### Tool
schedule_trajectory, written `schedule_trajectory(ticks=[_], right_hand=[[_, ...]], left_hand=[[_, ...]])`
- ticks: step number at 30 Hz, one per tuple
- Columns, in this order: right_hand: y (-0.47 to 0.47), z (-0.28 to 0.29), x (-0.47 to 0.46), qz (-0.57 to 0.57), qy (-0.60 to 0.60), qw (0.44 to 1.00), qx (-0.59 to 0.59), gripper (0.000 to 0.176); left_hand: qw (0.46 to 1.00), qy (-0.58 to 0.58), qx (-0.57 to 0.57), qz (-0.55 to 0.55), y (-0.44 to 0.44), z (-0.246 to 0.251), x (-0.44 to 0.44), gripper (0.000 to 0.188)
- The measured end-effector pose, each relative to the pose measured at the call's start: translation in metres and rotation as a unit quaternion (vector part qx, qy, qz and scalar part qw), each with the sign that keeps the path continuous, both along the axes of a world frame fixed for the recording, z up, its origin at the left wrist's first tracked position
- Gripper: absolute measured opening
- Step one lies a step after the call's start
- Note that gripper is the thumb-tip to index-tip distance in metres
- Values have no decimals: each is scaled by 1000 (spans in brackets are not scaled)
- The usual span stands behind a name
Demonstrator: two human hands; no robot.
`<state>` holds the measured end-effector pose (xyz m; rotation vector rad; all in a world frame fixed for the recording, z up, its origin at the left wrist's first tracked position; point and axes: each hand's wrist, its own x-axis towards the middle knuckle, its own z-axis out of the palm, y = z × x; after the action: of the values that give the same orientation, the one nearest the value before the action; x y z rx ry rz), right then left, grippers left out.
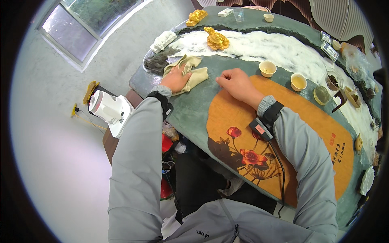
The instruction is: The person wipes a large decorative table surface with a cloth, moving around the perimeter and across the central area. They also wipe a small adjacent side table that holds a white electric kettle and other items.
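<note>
My left hand presses on a crumpled beige cloth at the left end of the green stone tea table. Folds of the cloth surround my fingers and hide some of their tips. To the right, my right hand is curled with the thumb against the fingers, over the upper left edge of an orange tea mat printed with lotus flowers. Nothing shows in that hand. Nearest to it stands a small white cup. A second cup with yellowish tea is farther right.
A golden turtle figurine stands on the white channel beyond the cloth. A glass pitcher and a glass with tea leaves are at right. A white electric appliance sits left of my arm. A black cable hangs from my right wrist device.
</note>
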<state>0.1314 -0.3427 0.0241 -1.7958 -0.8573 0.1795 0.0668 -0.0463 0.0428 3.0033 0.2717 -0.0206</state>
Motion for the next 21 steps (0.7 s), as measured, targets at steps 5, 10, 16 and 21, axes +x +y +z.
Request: schedule_trajectory(ticks=[5,10,16,21], right_hand=[[0,1,1,-3,-1,1000,7,38],[0,1,4,5,17,1000,9,40],[0,-3,6,30,78,995,46,41],[-4,-1,4,42,98,992,73,41]], left_hand=[[999,16,6,44,-1,-1,21,75],[999,5,12,49,-13,-2,8,74],[998,-38,42,-31,-39,-7,-42,72],[998,-13,4,-67,-69,2,-96,74]])
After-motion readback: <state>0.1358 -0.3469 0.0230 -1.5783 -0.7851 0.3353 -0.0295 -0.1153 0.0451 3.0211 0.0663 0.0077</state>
